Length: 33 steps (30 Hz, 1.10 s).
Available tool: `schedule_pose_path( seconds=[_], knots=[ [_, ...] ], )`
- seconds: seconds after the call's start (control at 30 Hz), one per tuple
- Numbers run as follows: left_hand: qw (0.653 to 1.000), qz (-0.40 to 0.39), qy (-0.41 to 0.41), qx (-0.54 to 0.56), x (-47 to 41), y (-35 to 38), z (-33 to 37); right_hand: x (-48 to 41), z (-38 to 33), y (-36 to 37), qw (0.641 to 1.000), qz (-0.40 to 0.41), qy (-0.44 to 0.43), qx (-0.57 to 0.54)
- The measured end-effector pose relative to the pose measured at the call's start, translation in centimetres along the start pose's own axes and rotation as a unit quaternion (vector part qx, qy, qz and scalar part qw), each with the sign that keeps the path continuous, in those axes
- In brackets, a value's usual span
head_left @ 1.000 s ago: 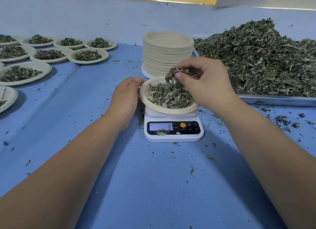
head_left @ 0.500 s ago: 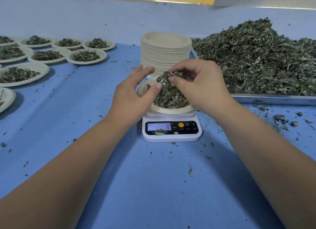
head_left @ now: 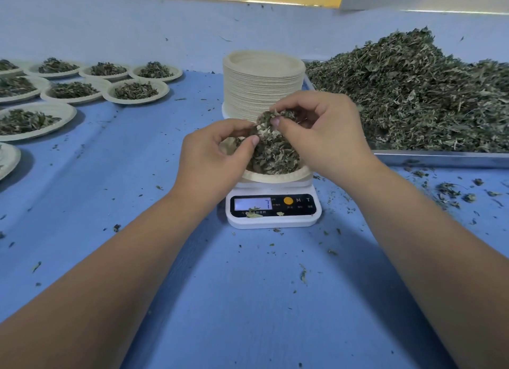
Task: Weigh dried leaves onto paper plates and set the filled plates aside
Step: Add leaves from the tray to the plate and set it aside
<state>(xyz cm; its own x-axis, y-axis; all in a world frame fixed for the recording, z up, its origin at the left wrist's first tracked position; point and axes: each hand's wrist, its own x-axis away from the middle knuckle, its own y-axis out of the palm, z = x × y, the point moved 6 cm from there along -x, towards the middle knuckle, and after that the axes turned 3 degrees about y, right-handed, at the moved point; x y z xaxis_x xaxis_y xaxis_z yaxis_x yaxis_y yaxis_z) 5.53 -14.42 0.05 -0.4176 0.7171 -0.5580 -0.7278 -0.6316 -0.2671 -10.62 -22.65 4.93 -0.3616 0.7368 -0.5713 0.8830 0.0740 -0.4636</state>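
A paper plate heaped with dried leaves sits on a small white digital scale whose display reads 7. Above the plate my right hand pinches a clump of dried leaves between thumb and fingers. My left hand meets it from the left, its thumb and fingers pinching the same clump. Behind the scale stands a tall stack of empty paper plates.
A big pile of dried leaves lies on a metal tray at the right. Several filled plates sit at the back left on the blue table cover. Leaf crumbs are scattered around the scale and by the tray.
My left hand left the plate's rim, rose and closed onto the clump that my right hand holds above the plate. The scale reading dropped from 8 to 7.
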Motion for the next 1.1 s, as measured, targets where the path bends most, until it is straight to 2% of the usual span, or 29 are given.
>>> schedule_pose_path(
  seconds=[0.1,0.2,0.27,0.37,0.6,0.77,0.9,1.1],
  knots=[
    [1.000,-0.001,-0.004,-0.006,0.0,-0.1,-0.2,-0.7,1.5,-2.3,0.998,0.059,0.005,0.024],
    [1.000,-0.004,-0.013,-0.006,0.0,0.0,-0.4,-0.9,4.1,-5.5,0.983,0.128,0.025,0.131],
    [1.000,-0.007,-0.013,-0.009,0.0,0.1,-0.6,-0.8,6.6,-6.9,0.969,0.119,0.077,0.202],
    [1.000,-0.018,-0.014,-0.022,-0.2,0.2,-0.9,-0.2,9.5,-7.2,0.953,0.057,0.149,0.256],
    [0.999,-0.033,-0.011,-0.014,-0.3,0.5,-1.4,0.9,7.5,-5.5,0.974,0.060,0.076,0.207],
    [0.994,-0.019,-0.104,-0.004,-0.8,0.1,-2.7,2.1,6.5,-3.9,0.974,0.031,0.051,0.218],
    [0.981,-0.033,-0.188,0.015,-0.7,0.5,-4.0,2.4,6.4,-2.9,0.975,-0.004,0.089,0.204],
    [0.959,-0.024,-0.267,0.088,-0.4,1.1,-4.7,2.7,6.9,-1.8,0.982,-0.046,0.157,0.095]
  ],
)
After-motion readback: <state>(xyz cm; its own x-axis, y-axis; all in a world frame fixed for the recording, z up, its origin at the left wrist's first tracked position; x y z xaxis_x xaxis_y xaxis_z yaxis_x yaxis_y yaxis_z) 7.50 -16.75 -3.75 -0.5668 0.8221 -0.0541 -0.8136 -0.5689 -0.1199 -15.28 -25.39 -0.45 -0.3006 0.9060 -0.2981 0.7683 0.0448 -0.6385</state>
